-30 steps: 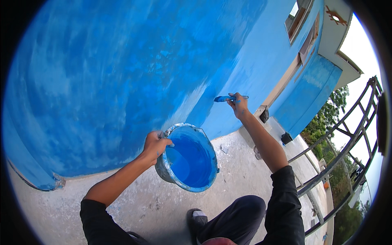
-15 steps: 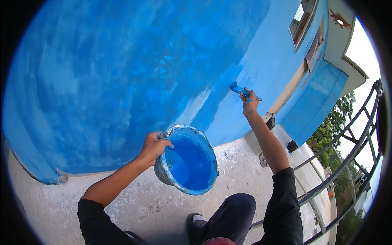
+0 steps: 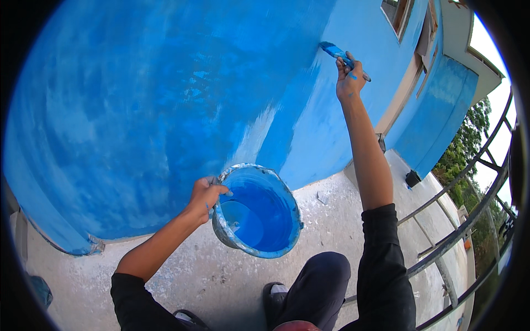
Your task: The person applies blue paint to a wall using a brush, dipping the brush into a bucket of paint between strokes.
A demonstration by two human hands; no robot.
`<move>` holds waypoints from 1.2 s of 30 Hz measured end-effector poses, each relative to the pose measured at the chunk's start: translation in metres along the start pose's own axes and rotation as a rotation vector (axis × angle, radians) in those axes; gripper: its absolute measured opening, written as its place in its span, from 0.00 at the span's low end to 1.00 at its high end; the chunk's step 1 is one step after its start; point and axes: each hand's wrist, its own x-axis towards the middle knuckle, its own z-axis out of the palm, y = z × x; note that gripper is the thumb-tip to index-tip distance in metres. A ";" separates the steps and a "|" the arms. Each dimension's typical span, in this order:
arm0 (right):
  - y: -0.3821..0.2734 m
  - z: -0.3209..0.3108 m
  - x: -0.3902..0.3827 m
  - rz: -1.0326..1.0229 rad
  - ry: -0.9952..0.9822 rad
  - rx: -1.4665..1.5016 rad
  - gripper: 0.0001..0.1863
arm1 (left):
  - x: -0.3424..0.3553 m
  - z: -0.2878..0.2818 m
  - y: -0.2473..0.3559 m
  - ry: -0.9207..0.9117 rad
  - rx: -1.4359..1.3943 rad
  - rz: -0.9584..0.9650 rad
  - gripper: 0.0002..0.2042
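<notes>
My left hand (image 3: 206, 198) is closed on the rim of a paint-smeared bucket (image 3: 293, 220), thumb over the edge. Blue paint lies in the bottom of the bucket, which tips toward me above the floor. Higher up on the right, my right hand (image 3: 351, 77) grips a paintbrush (image 3: 338, 53) by its handle. The brush's blue-coated bristles meet the wall (image 3: 221, 71) at the border between darker blue paint and a lighter blue stretch. A pale streak (image 3: 255, 135) shows on the wall above the bucket.
Beneath me is a paint-spattered concrete floor (image 3: 187, 267). A metal railing (image 3: 464, 223) runs along the right side. Window openings (image 3: 396, 16) break the wall at upper right. A small black container (image 3: 412, 178) stands by the far blue wall section.
My right hand has moved upward with the paintbrush along the paint border. The bucket stays in my left hand, nearly in place. The view has shifted slightly.
</notes>
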 end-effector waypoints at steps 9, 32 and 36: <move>0.037 -0.073 -0.114 0.514 0.139 -0.541 0.17 | 0.001 0.003 0.001 -0.020 0.027 0.012 0.09; 0.042 -0.142 -0.083 0.645 0.088 -0.472 0.12 | -0.004 0.002 0.006 -0.049 0.013 0.057 0.06; 0.017 -0.057 -0.019 0.290 -0.015 -0.040 0.21 | -0.004 -0.003 0.009 -0.034 0.000 0.058 0.08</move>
